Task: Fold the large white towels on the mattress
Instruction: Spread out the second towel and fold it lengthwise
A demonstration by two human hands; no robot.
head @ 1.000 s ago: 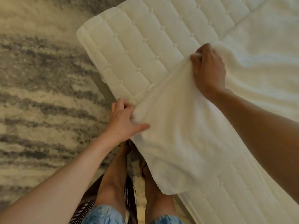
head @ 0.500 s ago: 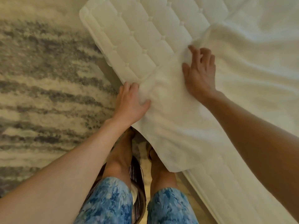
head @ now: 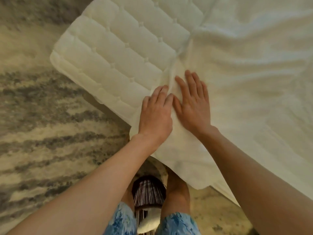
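- Here, left hand (head: 155,114) and right hand (head: 192,106) side by side, fingers spread flat, gripping nothing.
- Beneath both, white towel (head: 237,73) rumpled across the mattress (head: 115,53), one corner overhanging.
- Probably soft, floppy, light; best pinched at corners or hem.

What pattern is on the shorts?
A mottled blue and white print on the shorts, in the head view.

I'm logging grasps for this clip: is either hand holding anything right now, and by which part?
Nothing is gripped. The left hand and right hand lie flat, fingers extended, pressing on the white towel near its edge on the mattress.
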